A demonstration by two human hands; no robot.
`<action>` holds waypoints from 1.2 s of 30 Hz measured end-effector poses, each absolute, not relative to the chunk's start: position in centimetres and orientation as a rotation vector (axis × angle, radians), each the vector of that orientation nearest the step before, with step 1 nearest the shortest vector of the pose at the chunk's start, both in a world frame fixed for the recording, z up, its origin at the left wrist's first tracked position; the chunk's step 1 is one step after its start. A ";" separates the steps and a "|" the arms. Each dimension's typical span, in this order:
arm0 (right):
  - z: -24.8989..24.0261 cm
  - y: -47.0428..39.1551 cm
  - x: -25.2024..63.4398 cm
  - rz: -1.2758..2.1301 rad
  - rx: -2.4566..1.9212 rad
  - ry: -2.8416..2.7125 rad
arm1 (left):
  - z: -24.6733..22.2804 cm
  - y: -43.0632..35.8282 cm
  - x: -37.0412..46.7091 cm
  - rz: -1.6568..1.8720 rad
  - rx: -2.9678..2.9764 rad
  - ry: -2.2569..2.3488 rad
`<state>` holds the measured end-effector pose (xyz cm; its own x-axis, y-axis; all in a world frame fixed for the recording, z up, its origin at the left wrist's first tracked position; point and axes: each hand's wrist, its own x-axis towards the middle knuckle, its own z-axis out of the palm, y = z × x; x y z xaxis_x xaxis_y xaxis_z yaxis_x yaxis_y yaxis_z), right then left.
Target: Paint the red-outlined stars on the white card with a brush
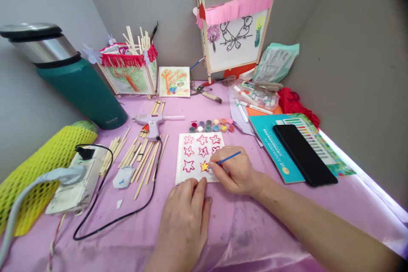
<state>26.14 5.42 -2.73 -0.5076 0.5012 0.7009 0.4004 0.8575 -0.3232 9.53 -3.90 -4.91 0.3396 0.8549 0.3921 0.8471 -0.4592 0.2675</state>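
Note:
My right hand pinches a thin blue paintbrush, its tip down at a yellow-filled star in the bottom row. That star is on a white sheet with rows of red-outlined stars; part of the right column is hidden behind my hand. Flat on the sheet's lower edge rest the outstretched fingers of my left hand, holding nothing. Just beyond the sheet stand two rows of small paint pots in several colours.
Left of the sheet lie a glue gun, loose wooden sticks and a power strip with cables. A teal bottle stands behind. To the right, a black phone lies on a blue book. A stick-framed picture stands at the back.

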 end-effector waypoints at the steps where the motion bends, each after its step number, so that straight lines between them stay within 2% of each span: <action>1: -2.7 5.4 26.1 0.142 -0.653 -2.182 | -4.9 -3.9 9.5 0.766 2.557 1.628; 36: -2.4 5.3 26.1 0.128 -0.633 -2.160 | -4.7 -4.0 9.5 0.767 2.556 1.627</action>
<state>26.11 5.32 -2.43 -0.5028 0.4831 0.7168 0.3947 0.8661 -0.3068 9.49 -4.00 -4.72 0.3378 0.8553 0.3928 0.8475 -0.4580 0.2685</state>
